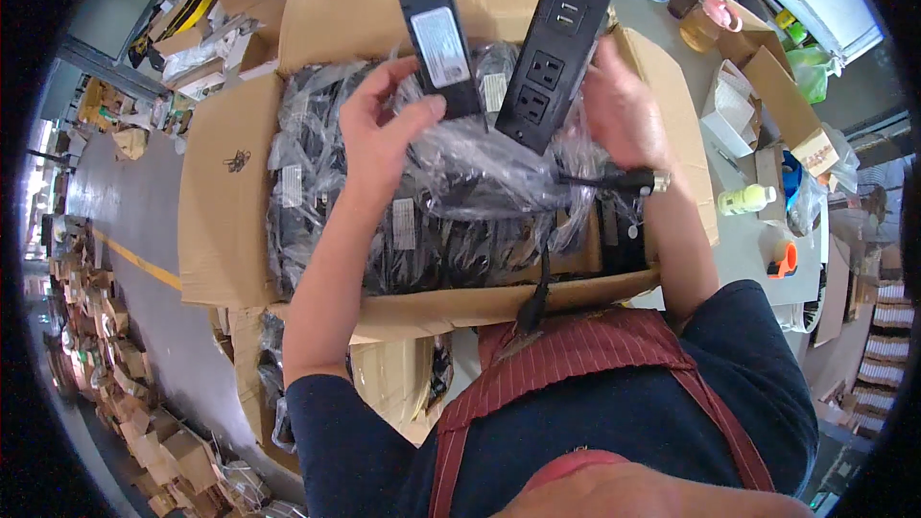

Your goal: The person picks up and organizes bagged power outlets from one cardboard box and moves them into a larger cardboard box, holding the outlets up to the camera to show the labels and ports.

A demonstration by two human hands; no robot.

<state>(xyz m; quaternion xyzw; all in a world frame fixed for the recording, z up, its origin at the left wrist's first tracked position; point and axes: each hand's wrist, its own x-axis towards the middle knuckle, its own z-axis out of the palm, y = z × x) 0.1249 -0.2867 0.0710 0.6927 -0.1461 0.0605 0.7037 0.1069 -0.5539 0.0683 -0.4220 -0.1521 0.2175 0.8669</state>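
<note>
At bottom centre, we wear one red pinstriped cloth apron (576, 350) over a dark shirt (595, 412). One moulded black plug (530, 312) hangs on its cord over the carton's near wall, in front of the apron.

At upper centre, our left hand (382, 125) grips one flat, rectangular black module (441, 43), thumb across its lower end; a white label covers much of its face. Beside it, our right hand (628, 105), slightly blurred, holds one black outlet unit (526, 72) by its right edge; the unit hides some fingertips. Its smooth face carries two sockets and two USB ports. One cylindrical connector (645, 181) with a metal tip lies across our right wrist.

Below both hands, one corrugated carton (230, 201) stands open, flaps spread. Crinkled clear film (480, 168) obscures the black contents; we cannot count them. Our forearms block part of the view.

At right, the grey bench (743, 245) bears one pale green bottle (746, 200), one orange ring-shaped object (784, 259) and, farther up, one amber jug (705, 29). At far left, one yellow line (139, 259) crosses the floor beside heaped cardboard boxes (144, 403).
</note>
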